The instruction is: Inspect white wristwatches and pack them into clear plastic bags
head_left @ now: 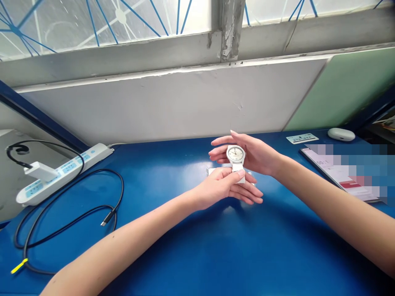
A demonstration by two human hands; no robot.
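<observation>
A white wristwatch (235, 153) with a pale round dial is held above the blue table, its face turned up toward me. My left hand (222, 185) pinches its white strap, the thumb pressed on top and the other fingers stretched out beneath. Just behind the watch, my right hand (249, 151) is cupped, with its fingers extended and apart. Whether the right fingers touch the back of the watch I cannot tell. On the table behind my left hand lies a clear, shiny item (210, 170), mostly hidden.
At left, a white power strip (66, 172) carries a plugged-in charger (41, 170) with a looped black cable (121, 193). On the right are a card (302, 138), a white earbud case (341, 134) and a tablet-like screen (336, 172), partly pixelated. A wall (160, 107) borders the blue table (197, 255).
</observation>
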